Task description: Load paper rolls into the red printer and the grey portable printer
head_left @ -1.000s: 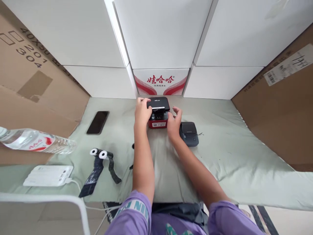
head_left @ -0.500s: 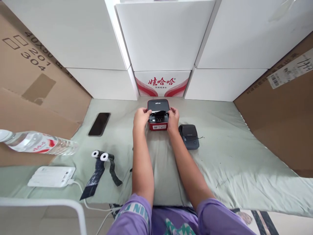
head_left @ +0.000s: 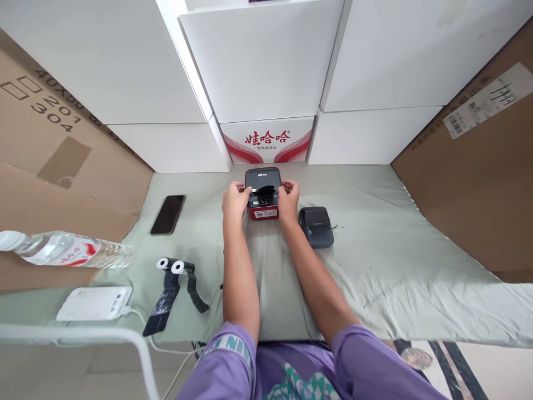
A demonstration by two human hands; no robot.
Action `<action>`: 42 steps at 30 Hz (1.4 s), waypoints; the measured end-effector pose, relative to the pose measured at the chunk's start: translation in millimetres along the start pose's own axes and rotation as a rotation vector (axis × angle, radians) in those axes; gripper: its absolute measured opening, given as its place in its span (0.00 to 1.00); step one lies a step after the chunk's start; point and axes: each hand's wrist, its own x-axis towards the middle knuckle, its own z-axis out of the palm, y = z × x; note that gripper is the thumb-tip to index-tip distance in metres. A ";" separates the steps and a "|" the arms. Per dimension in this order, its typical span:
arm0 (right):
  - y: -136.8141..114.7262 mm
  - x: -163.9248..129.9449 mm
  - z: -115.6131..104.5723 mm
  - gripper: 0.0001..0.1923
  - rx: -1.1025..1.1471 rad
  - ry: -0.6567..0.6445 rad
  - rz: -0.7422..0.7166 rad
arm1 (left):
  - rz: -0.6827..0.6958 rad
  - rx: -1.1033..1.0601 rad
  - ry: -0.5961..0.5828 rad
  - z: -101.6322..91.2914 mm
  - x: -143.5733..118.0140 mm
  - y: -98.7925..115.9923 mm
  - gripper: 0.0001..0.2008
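Currently, a red-and-black label printer [head_left: 263,202] sits on pale green cloth [head_left: 366,222] between two bare hands. The left hand [head_left: 235,201] and right hand [head_left: 288,201], fingers part-curled, touch its sides; whether either grips is unclear. Right of it lies a dark-grey printer [head_left: 317,228]; left, a smartphone [head_left: 168,215].

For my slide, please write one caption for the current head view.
Left hand and right hand at opposite sides of a red and black machine, a phone farther left.
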 end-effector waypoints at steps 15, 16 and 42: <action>-48.2 -48.7 -221.2 0.17 -0.393 0.040 -0.620 | 0.492 -0.268 -0.132 49.8 -143.9 44.9 0.13; -27.1 -41.8 -227.1 0.20 -0.393 0.003 -0.481 | 0.426 -0.235 -0.154 63.4 -151.4 26.5 0.15; 13.2 -47.9 -215.7 0.42 -0.377 -0.237 -0.236 | 0.411 -0.088 -0.204 113.5 -171.3 -35.3 0.29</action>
